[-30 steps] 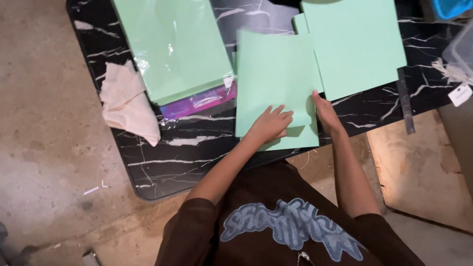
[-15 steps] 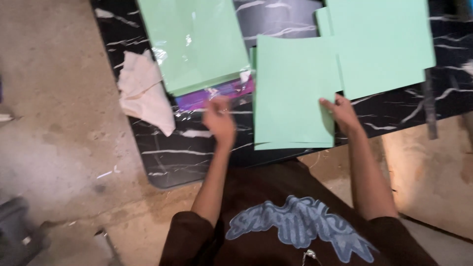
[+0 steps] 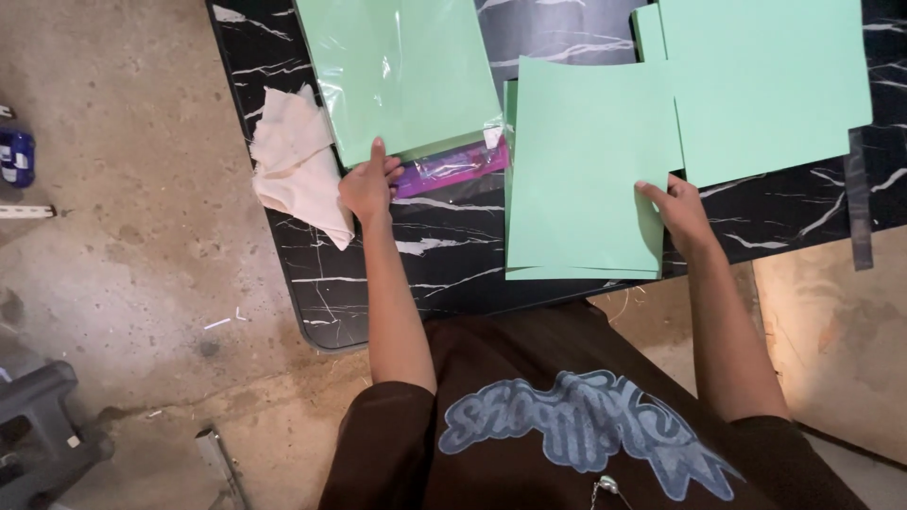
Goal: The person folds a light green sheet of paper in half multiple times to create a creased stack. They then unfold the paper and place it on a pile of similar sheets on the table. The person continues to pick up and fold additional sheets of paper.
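Note:
A black marble-patterned table (image 3: 444, 255) carries sheets of light green paper. My left hand (image 3: 368, 184) rests on the near corner of a clear plastic pack of green paper (image 3: 402, 76), fingers laid on its edge. A purple packet (image 3: 453, 165) pokes out from under that pack. My right hand (image 3: 678, 210) holds the right edge of a small stack of green sheets (image 3: 581, 170) lying at the table's front edge. Further green sheets (image 3: 765, 85) overlap at the upper right.
A crumpled white cloth (image 3: 298, 165) lies at the table's left edge. A grey strip (image 3: 858, 203) sits at the right edge of the table. On the concrete floor are a blue object (image 3: 17, 156) at far left and a grey stool (image 3: 42, 430) at lower left.
My left hand left the middle stack of green sheets and moved left onto the plastic pack. My right hand stayed on the stack's right edge. The view shifted.

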